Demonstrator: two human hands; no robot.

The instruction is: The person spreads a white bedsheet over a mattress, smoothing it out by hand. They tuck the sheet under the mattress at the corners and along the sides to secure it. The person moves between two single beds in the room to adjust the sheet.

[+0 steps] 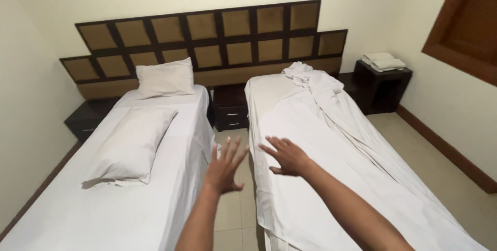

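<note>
While both hands are hovering spread wide and holding nothing, the right hand (289, 156) is reaching over the left edge of the right bed (290, 204), near its rumpled white sheet (331, 111), and the left hand (223, 167) is hanging over the gap beside the left bed (171, 194) with two pillows (132, 145)

brightness: dim, warm, yellowish indoor light over the whole room.
source: not in view; light falls soft and even from above.
shadows: faint ones under the long pillow (132, 145) on the left bed (77, 214); dark gap around the bedside cabinet (231, 107).
glare: none on the white sheet (331, 142).
blur: left hand (223, 167) and right hand (286, 156) slightly soft at the fingertips.
distortion: wide-angle lens; bed edges splay outward, walls lean at the corners.
focus: padded headboard (207, 44) fairly sharp, fine detail smeared.
</note>
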